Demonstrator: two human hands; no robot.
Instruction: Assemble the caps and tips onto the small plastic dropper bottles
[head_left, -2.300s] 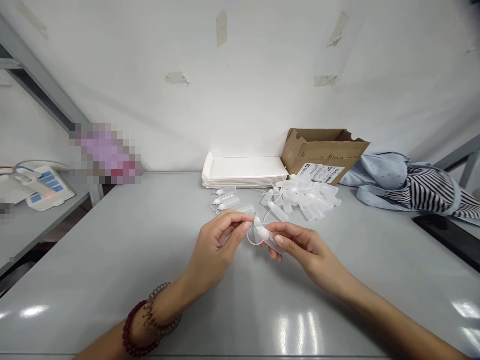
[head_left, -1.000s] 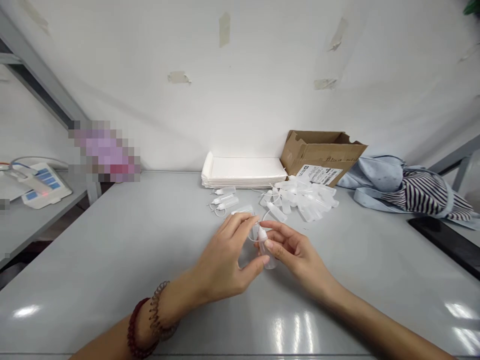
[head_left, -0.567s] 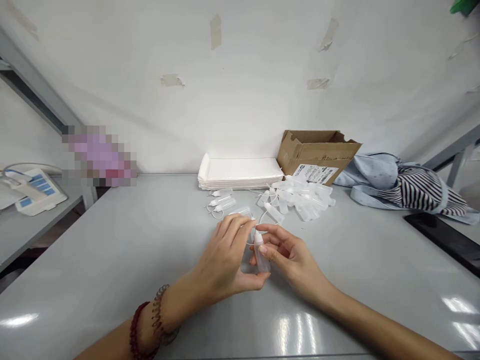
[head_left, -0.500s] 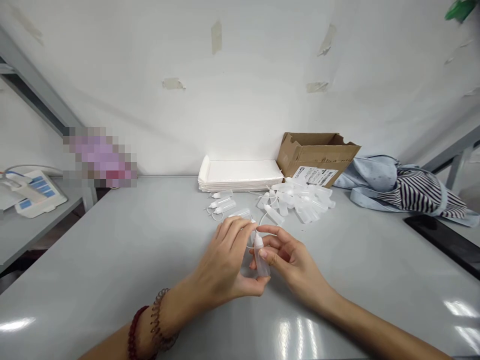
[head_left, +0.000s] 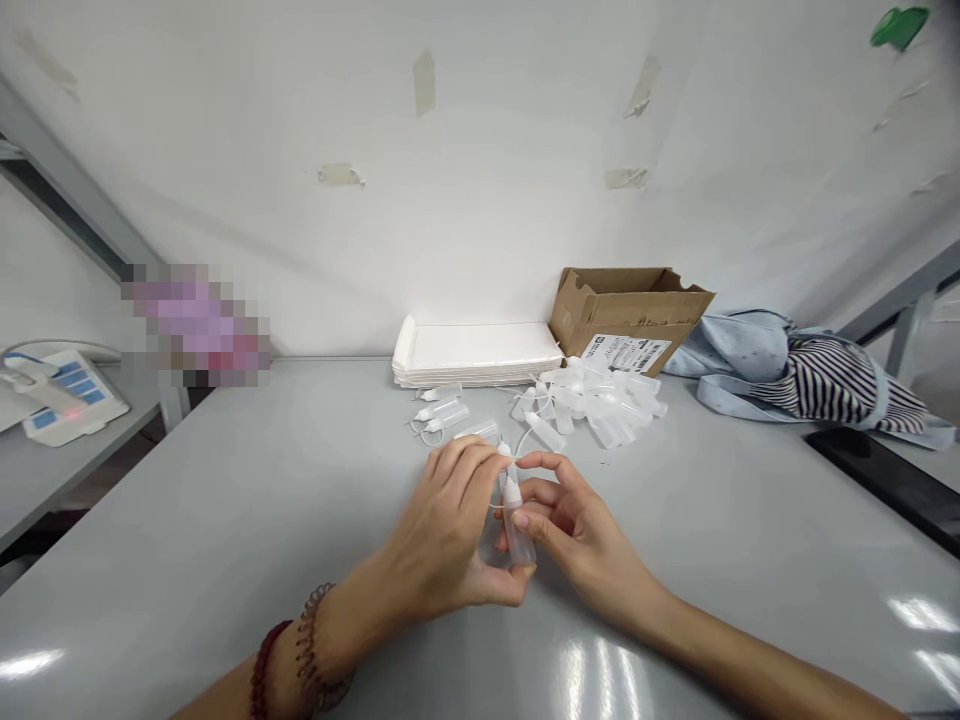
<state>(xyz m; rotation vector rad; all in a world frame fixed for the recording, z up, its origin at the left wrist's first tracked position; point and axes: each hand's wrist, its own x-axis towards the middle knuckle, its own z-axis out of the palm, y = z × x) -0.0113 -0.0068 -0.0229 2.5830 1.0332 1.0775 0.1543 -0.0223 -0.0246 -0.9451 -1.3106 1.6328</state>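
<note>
A small translucent squeeze bottle (head_left: 519, 540) with a white nozzle cap stands nearly upright between my two hands, above the table. My left hand (head_left: 450, 520) arches around it, the thumb at the bottle's base and the fingertips near the nozzle tip. From the other side my right hand (head_left: 581, 535) pinches the bottle body with its thumb and fingers, while its index finger reaches up toward the nozzle. Just behind, another white-capped bottle (head_left: 504, 452) is partly hidden by my fingers. A thin white strap loops beside the held bottle.
Several capped bottles (head_left: 448, 412) lie beyond my left hand. A heap of clear bottles (head_left: 600, 400) sits before a cardboard box (head_left: 637, 310), beside stacked white padded envelopes (head_left: 480, 350). At right lie a blue fabric bag (head_left: 739, 345) and a black phone-like object (head_left: 885, 485).
My hands and the bottle sit slightly lower and further left in the view, which has itself shifted a little. A small gap shows between the nozzle tip and my left fingertips.
</note>
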